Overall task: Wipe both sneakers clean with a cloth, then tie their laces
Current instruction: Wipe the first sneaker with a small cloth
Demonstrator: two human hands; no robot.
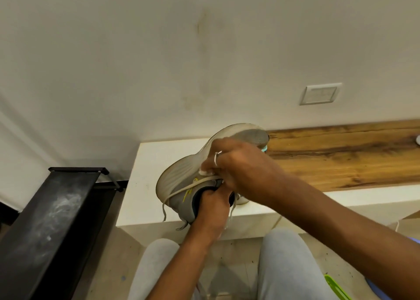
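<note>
Head view: left hand [213, 200] grips the grey sneaker [181, 174], tipped sole-up over the white bench [145, 163]; right hand [241, 165] pinches a white cloth [206, 172] against its side. Wiping seems in hand; next, a steady sweep along the midsole.

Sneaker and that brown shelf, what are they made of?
Sneaker: grey upper looks like matte fabric; pale ribbed sole seems foam or rubber. Brown shelf: probably wood or wood-look laminate, with dark grain streaks and a slight sheen.

stained cream wall [159, 49] with a switch plate [320, 94] — white-and-wood ledge [341, 156] below.
</note>
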